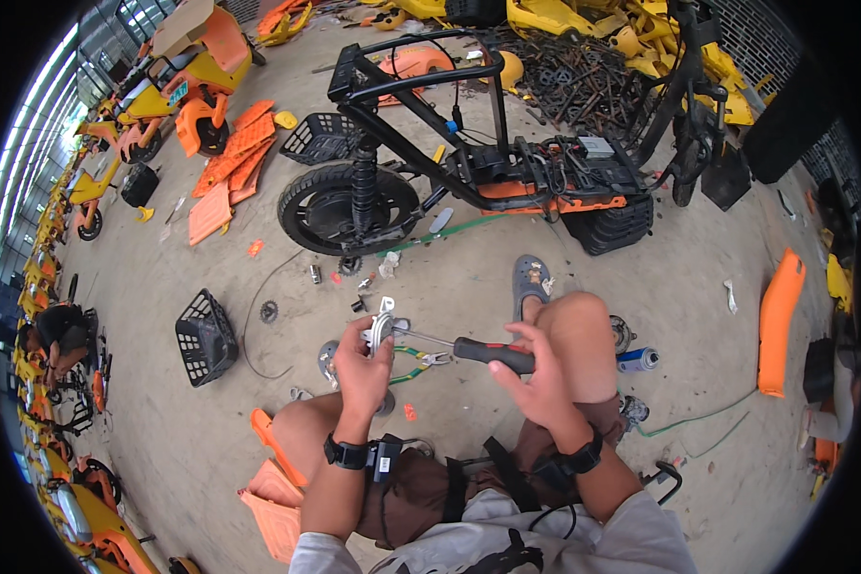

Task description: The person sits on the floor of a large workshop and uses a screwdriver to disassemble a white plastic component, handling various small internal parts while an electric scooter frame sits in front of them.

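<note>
Between the fingers of my left hand (364, 368) is a small round silvery metal part (382, 330) with a white tab on top; its exact kind is unclear. My right hand (538, 378) grips a screwdriver (483, 353) with a black and red handle. Its shaft points left, with the tip at or very near the metal part. Below the shaft, pliers (416, 364) with green handles lie on the concrete floor. Beyond my hands stands a stripped black scooter frame (430, 96) with its rear wheel (346, 209).
A black basket (206, 340) sits at left, near a loose sprocket (269, 311). A spray can (639, 360) lies right of my knee. An orange panel (782, 325) is farther right. Yellow scooters line the left, where another person (59, 335) crouches. Scrap parts (579, 91) pile up behind.
</note>
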Motion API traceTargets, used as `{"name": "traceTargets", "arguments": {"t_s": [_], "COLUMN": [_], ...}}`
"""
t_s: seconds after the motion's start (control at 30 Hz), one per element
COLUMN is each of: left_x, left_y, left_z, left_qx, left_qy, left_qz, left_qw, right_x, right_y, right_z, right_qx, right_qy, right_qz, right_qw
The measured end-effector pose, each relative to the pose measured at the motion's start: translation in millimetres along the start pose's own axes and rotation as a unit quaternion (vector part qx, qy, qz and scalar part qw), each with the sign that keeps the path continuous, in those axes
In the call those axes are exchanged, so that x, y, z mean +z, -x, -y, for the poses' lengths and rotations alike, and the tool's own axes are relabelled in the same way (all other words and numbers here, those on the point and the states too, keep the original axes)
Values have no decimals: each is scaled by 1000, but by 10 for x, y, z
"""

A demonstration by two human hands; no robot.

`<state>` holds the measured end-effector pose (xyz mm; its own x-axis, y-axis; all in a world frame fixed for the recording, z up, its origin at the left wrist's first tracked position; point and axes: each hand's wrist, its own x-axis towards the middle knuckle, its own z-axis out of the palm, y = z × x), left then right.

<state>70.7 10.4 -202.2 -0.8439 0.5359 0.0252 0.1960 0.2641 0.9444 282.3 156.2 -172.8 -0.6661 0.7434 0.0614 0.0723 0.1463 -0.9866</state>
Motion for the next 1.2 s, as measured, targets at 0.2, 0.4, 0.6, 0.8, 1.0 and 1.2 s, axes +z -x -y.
{"name": "traceTargets", "arguments": {"t_s": [0.2, 0.4, 0.6, 0.8, 1.0, 1.2], "left_x": [-12, -47, -3, -19, -52, -62], "left_y": [2, 29, 66, 37, 48, 77], "left_z": [-42, -107, -173, -146, -134, -106], "left_qx": [-28, -17, -8, -21, -46, 15], "left_qy": [17, -38, -51, -23, -17, -89], "left_qz": [1, 10, -7, -3, 7, -4], "left_qw": [999, 999, 999, 1000, 999, 996], "right_x": [-18, -13, 7, 42, 41, 77], "right_y": [-21, 24, 1, -3, 8, 43], "right_z": [35, 34, 0, -4, 51, -10], "right_qx": [-172, -35, -4, -77, -62, -13], "right_qy": [135, 70, 26, 63, 72, 14], "right_qz": [35, 37, 0, 17, 38, 4], "right_qw": [975, 996, 1000, 995, 995, 1000]}}
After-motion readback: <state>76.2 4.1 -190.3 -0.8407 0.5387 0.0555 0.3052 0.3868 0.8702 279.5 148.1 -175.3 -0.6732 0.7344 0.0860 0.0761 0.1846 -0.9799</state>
